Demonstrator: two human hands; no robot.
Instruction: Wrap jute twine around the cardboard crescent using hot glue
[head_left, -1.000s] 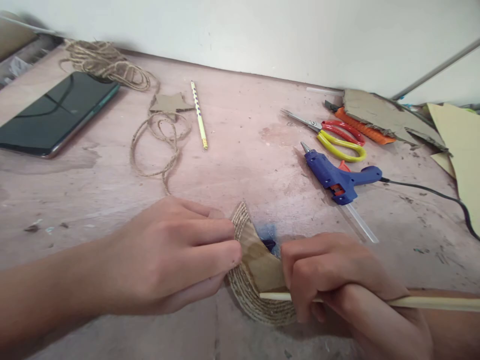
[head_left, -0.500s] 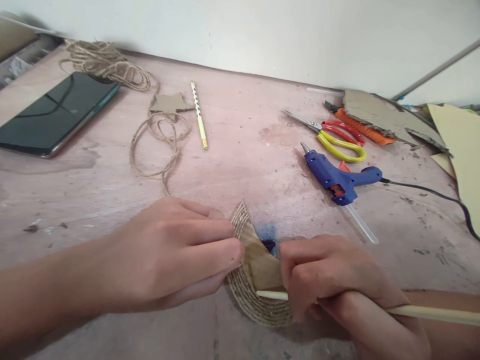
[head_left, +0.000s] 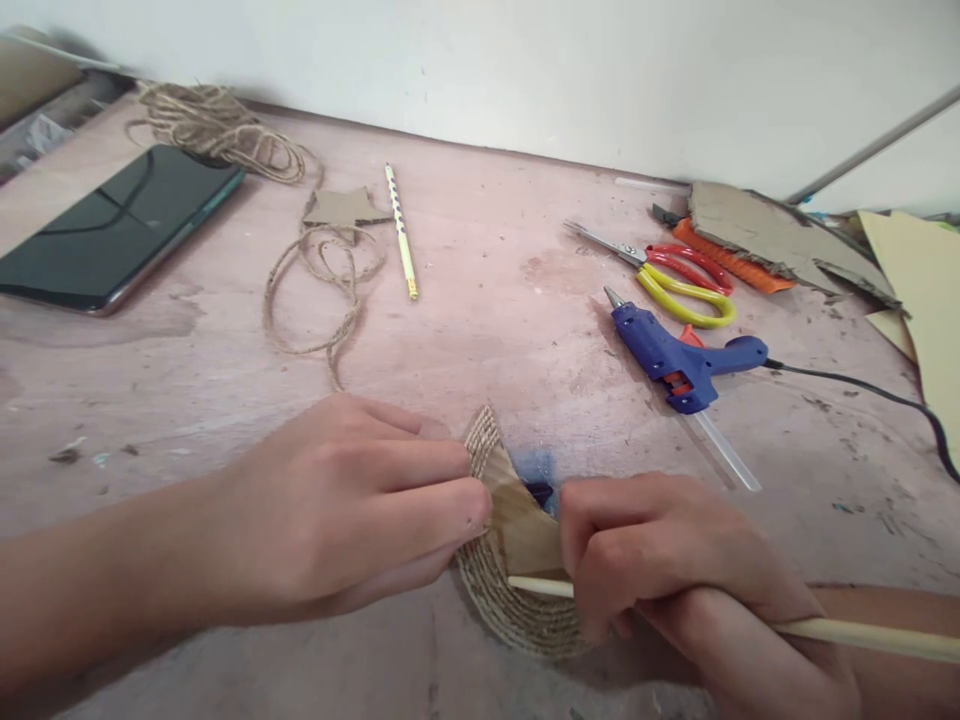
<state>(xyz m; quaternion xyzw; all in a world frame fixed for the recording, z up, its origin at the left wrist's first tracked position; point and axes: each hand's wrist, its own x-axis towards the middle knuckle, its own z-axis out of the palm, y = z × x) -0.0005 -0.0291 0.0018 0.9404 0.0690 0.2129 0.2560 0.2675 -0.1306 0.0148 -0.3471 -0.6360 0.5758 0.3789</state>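
- Two hands work at one curved card (head_left: 536, 535): the left hand (head_left: 379, 505) is closed on its left edge, though its fingertips hide whether a strand is pinched there too; the right hand (head_left: 660, 565) is wrapped round a pale stick (head_left: 541, 587) at the card's right side.
- The stick's tip sits between the two grips, at the innermost of the twine rows (head_left: 487, 590).
- Good practice here, I judge, is light, even pressure from the tip, nudging the strand snug against its neighbour without gaps or overlap.
- A firm left grip should stop the card turning; fingertips are best spared any hot glue.
- The card is smooth, brown and flat, tapering to a point just beyond the left fingertips; its right end is hidden under the right hand.
- The rows are coarse and ridged, following the outer curve in close bands.
- Beyond the left hand, loose twine (head_left: 271, 300) loops stiffly and hairily.
- Beyond the right hand lies the glue gun (head_left: 664, 355), hard blue plastic with a clear stick behind.
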